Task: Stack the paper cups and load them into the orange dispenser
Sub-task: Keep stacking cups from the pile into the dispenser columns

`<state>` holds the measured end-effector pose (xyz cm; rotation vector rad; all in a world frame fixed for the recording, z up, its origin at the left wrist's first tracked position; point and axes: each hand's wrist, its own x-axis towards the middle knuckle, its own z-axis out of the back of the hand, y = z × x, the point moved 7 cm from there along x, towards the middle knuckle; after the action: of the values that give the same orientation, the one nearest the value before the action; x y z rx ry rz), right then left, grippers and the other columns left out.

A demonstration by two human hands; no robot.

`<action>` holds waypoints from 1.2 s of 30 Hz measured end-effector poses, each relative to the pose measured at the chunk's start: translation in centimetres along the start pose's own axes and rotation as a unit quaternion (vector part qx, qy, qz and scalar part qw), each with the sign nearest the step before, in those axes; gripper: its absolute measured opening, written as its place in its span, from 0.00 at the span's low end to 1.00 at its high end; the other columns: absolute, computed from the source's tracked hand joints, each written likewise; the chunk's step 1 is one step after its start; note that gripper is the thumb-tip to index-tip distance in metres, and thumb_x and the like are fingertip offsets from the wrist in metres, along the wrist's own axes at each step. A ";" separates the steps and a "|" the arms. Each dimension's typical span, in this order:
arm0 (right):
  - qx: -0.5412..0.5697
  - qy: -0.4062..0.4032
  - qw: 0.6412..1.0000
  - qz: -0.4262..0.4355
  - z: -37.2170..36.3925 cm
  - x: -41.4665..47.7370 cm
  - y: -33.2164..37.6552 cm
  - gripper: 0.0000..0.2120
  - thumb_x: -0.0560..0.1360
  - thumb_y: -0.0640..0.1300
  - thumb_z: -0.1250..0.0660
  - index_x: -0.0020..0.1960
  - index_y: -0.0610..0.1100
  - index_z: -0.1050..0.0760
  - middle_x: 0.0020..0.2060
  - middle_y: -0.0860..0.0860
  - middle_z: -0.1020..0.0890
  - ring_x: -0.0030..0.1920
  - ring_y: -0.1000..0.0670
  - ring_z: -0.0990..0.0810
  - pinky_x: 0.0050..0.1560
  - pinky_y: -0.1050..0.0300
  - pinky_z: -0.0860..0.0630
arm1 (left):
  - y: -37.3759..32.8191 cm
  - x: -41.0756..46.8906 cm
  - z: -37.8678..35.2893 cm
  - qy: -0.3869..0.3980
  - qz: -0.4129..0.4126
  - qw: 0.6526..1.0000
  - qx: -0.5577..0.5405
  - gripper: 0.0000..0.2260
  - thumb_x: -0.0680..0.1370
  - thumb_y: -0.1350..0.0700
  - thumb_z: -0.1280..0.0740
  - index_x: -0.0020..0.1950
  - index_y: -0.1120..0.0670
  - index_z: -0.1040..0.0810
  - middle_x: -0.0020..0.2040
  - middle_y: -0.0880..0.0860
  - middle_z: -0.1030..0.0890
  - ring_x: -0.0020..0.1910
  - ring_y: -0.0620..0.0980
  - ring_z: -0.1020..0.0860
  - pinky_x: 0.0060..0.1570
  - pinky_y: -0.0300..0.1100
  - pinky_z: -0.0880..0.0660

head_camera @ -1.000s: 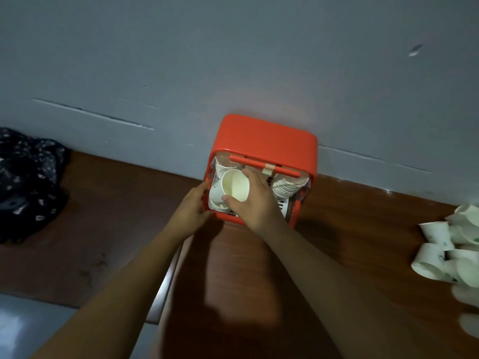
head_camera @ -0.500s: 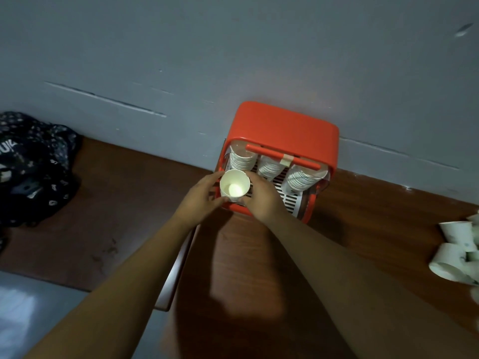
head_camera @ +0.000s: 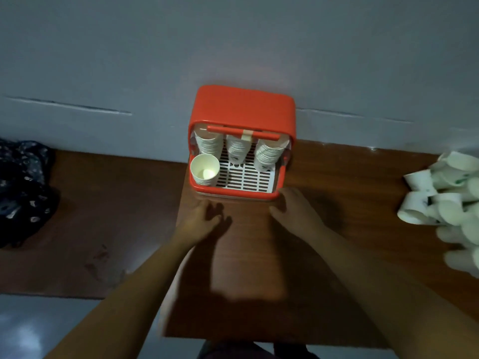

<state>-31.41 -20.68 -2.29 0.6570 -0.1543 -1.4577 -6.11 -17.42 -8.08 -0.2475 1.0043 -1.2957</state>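
Where the brown table meets a grey wall, the dispenser stands with a cup upright on the left of its tray; loose cups lie far right. The left hand and right hand have released the cup and drawn back, fingers loose, empty.

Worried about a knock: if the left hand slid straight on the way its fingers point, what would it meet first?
Probably the front rim of the orange dispenser, just before the upright cup; depth is unclear.
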 end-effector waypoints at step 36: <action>-0.155 -0.078 0.979 -0.105 21.9 -5.7 -44.1 0.36 0.71 0.52 0.28 0.73 0.42 0.39 0.65 0.43 0.31 0.63 0.42 0.29 0.60 0.48 0.27 | -39.8 12.8 -43.0 0.116 -0.008 0.987 0.107 0.26 0.75 0.42 0.30 0.65 0.58 0.27 0.62 0.57 0.21 0.59 0.58 0.23 0.57 0.49 0.26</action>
<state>-80.92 -21.14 -4.76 0.3098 0.0228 -1.6934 -65.35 -25.37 -12.60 0.0624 1.0494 -1.4593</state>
